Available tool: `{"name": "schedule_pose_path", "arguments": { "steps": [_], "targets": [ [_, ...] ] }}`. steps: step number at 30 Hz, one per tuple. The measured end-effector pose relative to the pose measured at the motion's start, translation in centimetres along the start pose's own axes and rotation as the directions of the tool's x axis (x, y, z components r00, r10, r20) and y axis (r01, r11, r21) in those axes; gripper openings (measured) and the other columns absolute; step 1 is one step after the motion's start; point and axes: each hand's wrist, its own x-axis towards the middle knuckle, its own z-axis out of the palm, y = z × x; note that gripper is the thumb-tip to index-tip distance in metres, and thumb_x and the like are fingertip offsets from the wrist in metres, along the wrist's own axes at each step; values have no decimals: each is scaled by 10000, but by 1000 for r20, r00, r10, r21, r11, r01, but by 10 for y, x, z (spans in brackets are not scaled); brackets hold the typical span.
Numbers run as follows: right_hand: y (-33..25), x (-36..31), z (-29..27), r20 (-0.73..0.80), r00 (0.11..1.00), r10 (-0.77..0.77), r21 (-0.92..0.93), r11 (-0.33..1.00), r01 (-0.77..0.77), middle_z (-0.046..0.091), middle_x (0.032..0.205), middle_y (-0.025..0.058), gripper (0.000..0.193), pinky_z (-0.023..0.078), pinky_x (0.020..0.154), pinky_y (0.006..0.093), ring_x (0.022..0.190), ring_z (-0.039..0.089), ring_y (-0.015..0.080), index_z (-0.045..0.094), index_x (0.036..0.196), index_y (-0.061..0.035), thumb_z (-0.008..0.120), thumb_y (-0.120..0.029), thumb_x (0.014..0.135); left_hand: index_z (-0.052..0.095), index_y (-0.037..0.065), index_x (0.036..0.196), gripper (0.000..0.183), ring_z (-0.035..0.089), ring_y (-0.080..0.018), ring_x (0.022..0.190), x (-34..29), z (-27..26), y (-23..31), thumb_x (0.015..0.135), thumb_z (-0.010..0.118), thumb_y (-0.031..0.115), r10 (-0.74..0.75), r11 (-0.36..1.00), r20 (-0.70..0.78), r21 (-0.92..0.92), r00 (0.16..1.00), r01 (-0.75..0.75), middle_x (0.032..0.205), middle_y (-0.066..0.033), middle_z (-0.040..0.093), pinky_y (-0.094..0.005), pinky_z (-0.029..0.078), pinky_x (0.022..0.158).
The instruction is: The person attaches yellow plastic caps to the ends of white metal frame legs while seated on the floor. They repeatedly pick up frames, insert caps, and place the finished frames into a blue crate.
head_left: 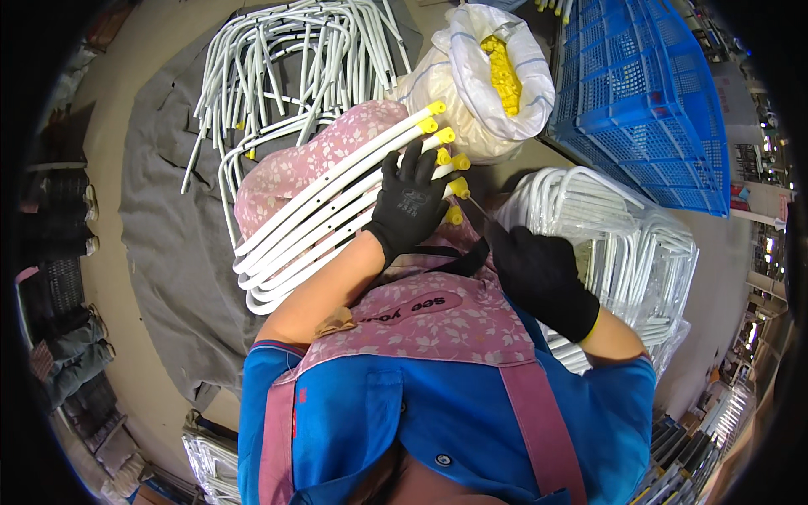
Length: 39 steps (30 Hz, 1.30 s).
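Observation:
Several white bent metal tubes (pixel 316 202) lie side by side across my lap, with yellow end caps (pixel 443 135) on their upper right ends. My left hand (pixel 407 200), in a black glove, rests over the tubes just below the caps and grips them. In my black-gloved right hand (pixel 543 273) is a tool with a thin metal shaft (pixel 477 204); its handle is hidden in the fist. The shaft points at the nearest yellow cap (pixel 459 188), and whether it touches the cap I cannot tell.
Beyond my lap, a white woven sack (pixel 471 76) holds yellow caps. More white tube frames (pixel 295 50) are heaped on a grey cloth (pixel 160 210) at left. Plastic-wrapped tubes (pixel 623 244) stand at right, below blue crates (pixel 631 101).

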Motion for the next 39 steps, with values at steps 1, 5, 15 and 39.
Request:
{"name": "schedule_pose_path", "arguments": {
  "steps": [1, 5, 15, 39],
  "targets": [
    [-1, 11, -6, -154, 985, -79, -198, 979, 48, 546, 832, 57, 401, 436, 547, 330, 677, 608, 183, 595, 1207, -53, 597, -196, 832, 651, 160, 1179, 456, 331, -378, 1357, 0, 1, 0, 771, 710, 355, -11, 1000, 18, -4, 1000, 11, 1369, -140, 471, -566, 240, 1072],
    [22, 102, -16, -530, 815, -233, -369, 929, 25, 553, 817, -3, 295, 397, 552, 309, 613, 507, 150, 628, 1142, -135, 637, -291, 891, 659, 193, 1188, 429, 340, -368, 1360, 1, 3, -1, 778, 688, 316, -23, 1000, 21, -17, 1000, 23, 1352, -137, 488, -558, 234, 1074],
    [52, 71, 2, -524, 833, 177, 299, 954, -15, 686, 899, 108, 322, 531, 635, 368, 752, 677, 265, 646, 1172, -69, 643, -52, 851, 688, 113, 1073, 412, 327, -373, 1358, -1, 12, -4, 732, 754, 336, -37, 999, 16, -36, 999, 37, 1376, -155, 448, -553, 280, 1046],
    [14, 41, 32, -373, 895, 246, 625, 779, 46, 685, 868, 133, 190, 518, 641, 358, 737, 663, 299, 683, 1056, -35, 652, -48, 869, 702, 102, 986, 284, 328, -365, 1363, 4, 4, -6, 806, 666, 318, -4, 998, -43, -70, 999, 1, 1339, -164, 478, -553, 240, 1069]
  ]
}}
